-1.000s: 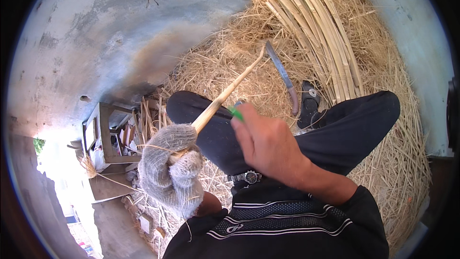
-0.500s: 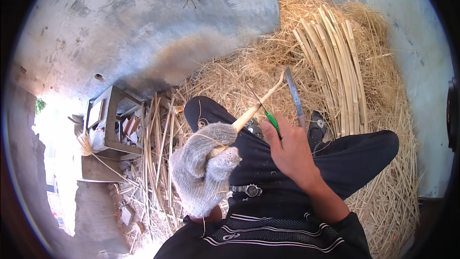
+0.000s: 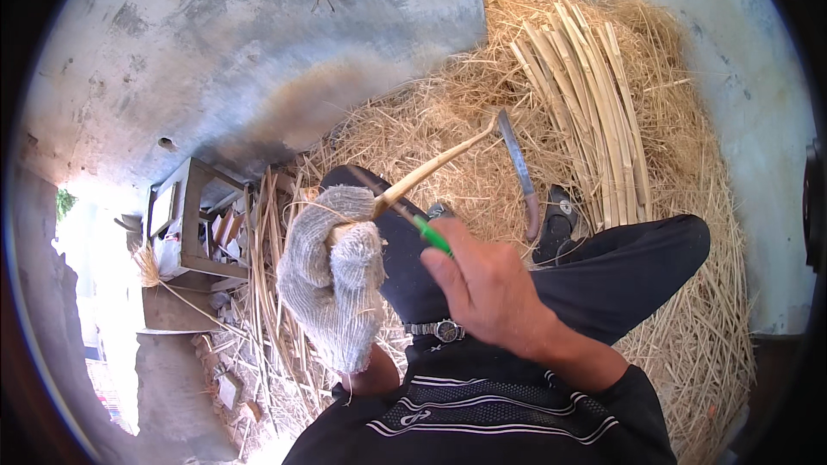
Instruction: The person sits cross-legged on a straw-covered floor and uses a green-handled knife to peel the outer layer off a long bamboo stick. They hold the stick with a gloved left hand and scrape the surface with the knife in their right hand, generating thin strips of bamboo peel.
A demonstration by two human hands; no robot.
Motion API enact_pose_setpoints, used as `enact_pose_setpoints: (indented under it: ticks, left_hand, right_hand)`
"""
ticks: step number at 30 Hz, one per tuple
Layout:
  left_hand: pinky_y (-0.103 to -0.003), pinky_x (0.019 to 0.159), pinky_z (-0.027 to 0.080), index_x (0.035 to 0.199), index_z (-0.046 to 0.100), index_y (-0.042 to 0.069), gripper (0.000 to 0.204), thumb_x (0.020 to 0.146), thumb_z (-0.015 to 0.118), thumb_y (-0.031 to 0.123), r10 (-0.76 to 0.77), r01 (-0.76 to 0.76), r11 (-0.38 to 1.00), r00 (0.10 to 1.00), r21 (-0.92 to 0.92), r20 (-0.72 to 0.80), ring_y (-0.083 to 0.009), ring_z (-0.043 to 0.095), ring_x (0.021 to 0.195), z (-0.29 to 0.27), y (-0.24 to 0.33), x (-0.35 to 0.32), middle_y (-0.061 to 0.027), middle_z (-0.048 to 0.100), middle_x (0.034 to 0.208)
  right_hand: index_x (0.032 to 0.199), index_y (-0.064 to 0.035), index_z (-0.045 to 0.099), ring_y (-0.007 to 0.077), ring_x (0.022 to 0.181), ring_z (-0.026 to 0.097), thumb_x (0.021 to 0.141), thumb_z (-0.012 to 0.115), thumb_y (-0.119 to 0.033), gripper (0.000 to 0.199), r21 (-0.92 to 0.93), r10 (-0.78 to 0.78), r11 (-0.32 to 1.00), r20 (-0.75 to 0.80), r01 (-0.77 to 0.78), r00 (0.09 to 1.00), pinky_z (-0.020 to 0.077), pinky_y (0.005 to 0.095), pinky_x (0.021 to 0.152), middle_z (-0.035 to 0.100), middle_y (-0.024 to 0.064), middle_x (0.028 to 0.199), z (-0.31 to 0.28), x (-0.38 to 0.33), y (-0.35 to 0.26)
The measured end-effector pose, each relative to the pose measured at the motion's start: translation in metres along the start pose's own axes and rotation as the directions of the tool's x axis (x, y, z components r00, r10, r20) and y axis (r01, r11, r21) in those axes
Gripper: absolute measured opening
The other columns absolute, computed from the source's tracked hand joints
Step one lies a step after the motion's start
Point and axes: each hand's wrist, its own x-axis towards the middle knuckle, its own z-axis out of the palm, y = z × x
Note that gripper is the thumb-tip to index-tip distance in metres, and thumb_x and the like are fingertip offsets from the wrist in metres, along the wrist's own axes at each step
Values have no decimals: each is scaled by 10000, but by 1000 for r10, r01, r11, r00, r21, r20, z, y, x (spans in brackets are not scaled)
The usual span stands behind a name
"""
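Gloved grip (image 3: 332,275) on stick (image 3: 439,161), machete (image 3: 517,160) beyond

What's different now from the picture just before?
The right hand moved the green-handled knife back along the stick, toward the gloved left hand. Nothing was let go. The glove still grips the stick; the big knife still lies on the straw.

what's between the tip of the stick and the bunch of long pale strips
In the head view, a brown-handled knife lies on loose straw between the stick and the strips.
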Motion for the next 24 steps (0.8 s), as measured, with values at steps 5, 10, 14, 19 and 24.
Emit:
enact_pose_setpoints:
  ticks: [5, 10, 14, 19, 24]
  left_hand:
    - [-201, 497, 398, 1081, 650, -36, 363, 945, 662, 299, 85, -84, 996, 994, -17, 72, -60, 528, 621, 8, -3, -4, -59, 625, 895]
    - [-192, 491, 407, 1056, 646, -49, 366, 941, 664, 297, 65, -65, 998, 998, 16, 19, -74, 542, 609, 7, -4, -9, -109, 656, 983]
    - [-257, 625, 511, 1029, 693, -30, 329, 861, 749, 247, 100, -100, 995, 994, -6, -48, -128, 641, 707, 12, -10, -3, -115, 703, 946]
    - [-293, 706, 527, 1066, 661, -49, 390, 936, 672, 318, 239, -235, 947, 971, 221, 7, -179, 644, 803, 5, -9, -2, -113, 685, 969]
    - [-241, 501, 480, 902, 706, -47, 277, 950, 640, 217, 226, -133, 950, 917, 281, -330, -164, 651, 680, 30, -10, -11, -123, 703, 843]
  right_hand:
    - [1075, -28, 542, 392, 590, 635, 986, 578, -250, 242, -443, 315, 841, -62, -309, 947, 468, 479, 516, 606, 192, 646, -3, 11, 67]
    - [1066, -33, 547, 420, 581, 618, 999, 545, -276, 252, -140, 113, 985, 52, -105, 992, 469, 503, 530, 595, 217, 622, -10, 2, 36]
    - [1079, -30, 550, 460, 612, 606, 1018, 493, -295, 278, -227, 212, 951, -10, -209, 977, 467, 522, 567, 609, 227, 650, -4, 0, 37]
    - [1081, -18, 545, 460, 697, 623, 1018, 489, -269, 265, -206, 316, 926, -43, -318, 948, 458, 569, 623, 615, 259, 705, -4, 0, 97]
    - [1027, -42, 535, 415, 554, 617, 1003, 550, -266, 226, 102, 14, 995, 4, -14, 1000, 457, 485, 480, 580, 186, 589, 12, -5, 19]
